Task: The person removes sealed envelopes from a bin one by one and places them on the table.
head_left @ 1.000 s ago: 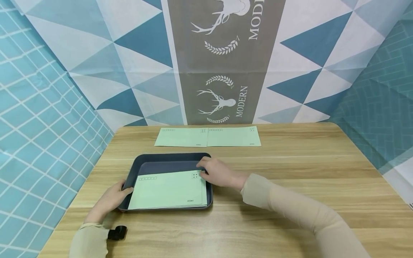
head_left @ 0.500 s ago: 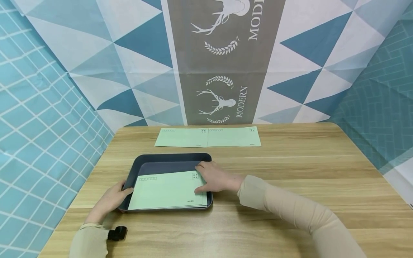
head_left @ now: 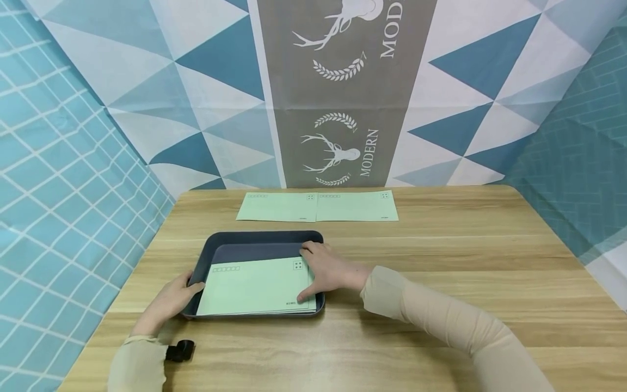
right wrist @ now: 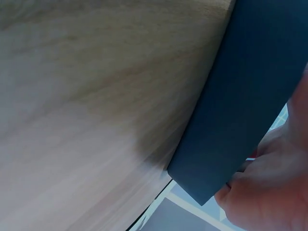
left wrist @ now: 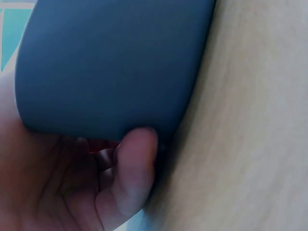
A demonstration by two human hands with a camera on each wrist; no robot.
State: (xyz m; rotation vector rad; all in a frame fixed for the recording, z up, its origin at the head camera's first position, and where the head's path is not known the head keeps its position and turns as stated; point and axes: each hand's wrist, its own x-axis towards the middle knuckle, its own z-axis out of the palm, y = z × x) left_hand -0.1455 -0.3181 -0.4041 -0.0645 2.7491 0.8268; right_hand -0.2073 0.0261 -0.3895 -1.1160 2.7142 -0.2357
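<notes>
two green envelopes (head_left: 316, 206) lie on the far desk (head_left: 441, 261). more wait in the tray (head_left: 254, 239). the left hand (head_left: 168, 302) grips the tray's left rim; the right hand (head_left: 329, 270) rests flat on the top envelope (head_left: 254, 286).

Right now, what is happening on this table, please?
A person holds a dark tray on the wooden table. The left hand grips its left edge, and the right hand rests on its right side, fingers on the green envelopes stacked inside. Two more envelopes lie side by side at the far edge.
</notes>
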